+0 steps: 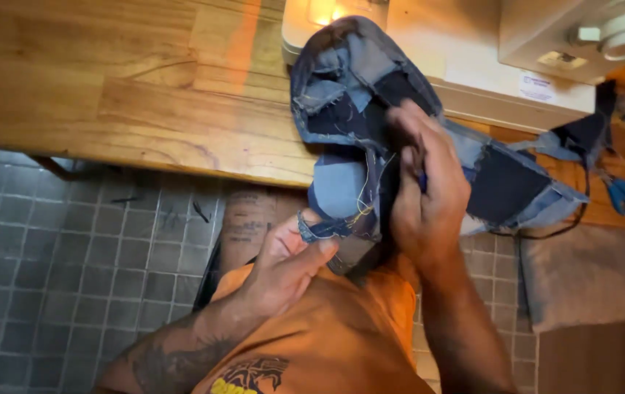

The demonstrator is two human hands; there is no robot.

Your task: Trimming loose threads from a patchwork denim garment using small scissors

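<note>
Denim patchwork piece (pixel 371 124): blue and dark panels, loose threads, draped over the tabletop (pixel 144 95) edge, just in front of the white sewing machine (pixel 473 51). Left hand (pixel 287 266): below the denim, fingers pinching its frayed lower edge. Right hand (pixel 425 186): closed on the denim's middle. Blue scissors (pixel 622 193): on the tabletop, right of the denim. Grey tiled floor (pixel 49 255): beneath.
</note>
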